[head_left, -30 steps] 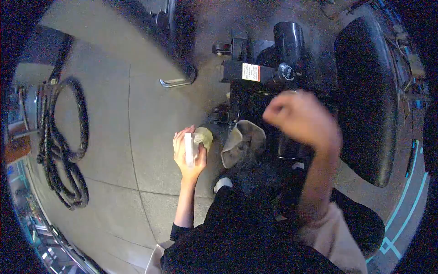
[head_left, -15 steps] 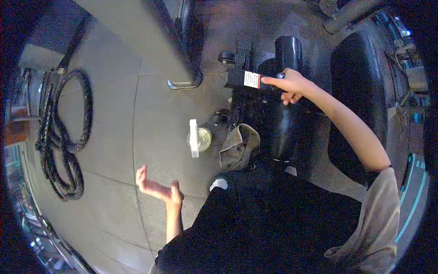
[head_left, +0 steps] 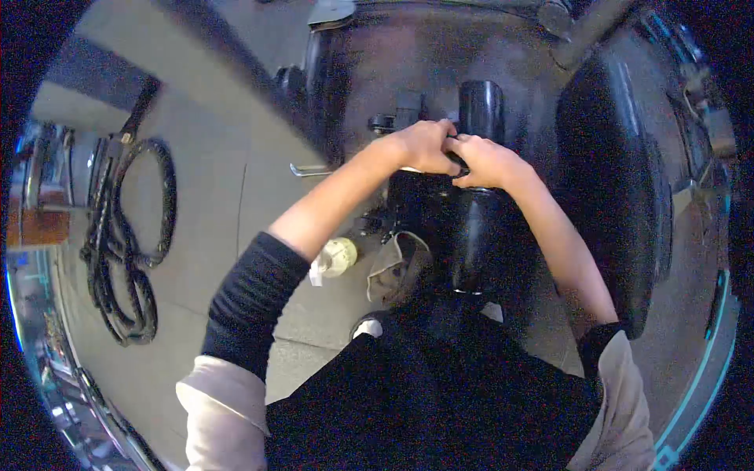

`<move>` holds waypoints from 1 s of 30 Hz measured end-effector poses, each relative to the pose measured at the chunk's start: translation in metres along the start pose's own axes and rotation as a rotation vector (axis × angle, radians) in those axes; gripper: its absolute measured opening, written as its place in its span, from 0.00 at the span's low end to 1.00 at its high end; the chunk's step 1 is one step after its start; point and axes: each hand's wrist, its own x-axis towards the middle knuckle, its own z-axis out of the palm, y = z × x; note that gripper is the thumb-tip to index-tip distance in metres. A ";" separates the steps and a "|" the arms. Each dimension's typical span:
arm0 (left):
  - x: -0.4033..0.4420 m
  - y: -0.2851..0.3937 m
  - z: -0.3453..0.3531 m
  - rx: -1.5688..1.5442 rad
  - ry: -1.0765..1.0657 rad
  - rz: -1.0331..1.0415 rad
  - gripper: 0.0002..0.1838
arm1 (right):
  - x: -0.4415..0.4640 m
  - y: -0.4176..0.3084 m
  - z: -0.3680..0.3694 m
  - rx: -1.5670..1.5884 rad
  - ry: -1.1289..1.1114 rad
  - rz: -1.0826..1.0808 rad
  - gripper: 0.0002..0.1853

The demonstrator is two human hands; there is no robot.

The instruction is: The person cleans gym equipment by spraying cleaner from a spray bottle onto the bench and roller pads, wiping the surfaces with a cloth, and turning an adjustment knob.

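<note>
My left hand (head_left: 426,147) and my right hand (head_left: 485,162) meet over the black frame (head_left: 424,196) of an exercise machine, fingers curled. A small dark piece (head_left: 459,162) of the machine shows between them; its exact shape is hidden. Both hands are closed on this piece. Just beyond and below them are black padded rollers (head_left: 481,110). Under my left forearm, a spray bottle (head_left: 339,256) with pale yellow liquid stands on the floor. A grey-brown cloth (head_left: 386,271) hangs or lies beside the frame; which one I cannot tell.
A coiled black rope (head_left: 161,204) lies on the floor to the left. A grey slanted beam (head_left: 204,59) crosses the upper left. On the right is a long black pad (head_left: 609,188). My white-tipped shoe (head_left: 367,327) is close to the machine.
My left hand has swung up from the open floor at lower left to join the right hand at the machine. The right hand has closed more. The view has shifted slightly.
</note>
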 end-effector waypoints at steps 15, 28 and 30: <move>0.029 0.025 0.034 0.472 0.081 0.084 0.29 | -0.043 0.077 0.136 1.750 0.416 0.462 0.25; 0.022 0.039 0.044 0.305 0.375 -0.114 0.22 | -0.033 0.054 0.106 1.533 0.376 0.592 0.14; 0.021 0.044 0.035 0.264 0.323 -0.164 0.23 | -0.034 0.058 0.105 1.506 0.354 0.590 0.14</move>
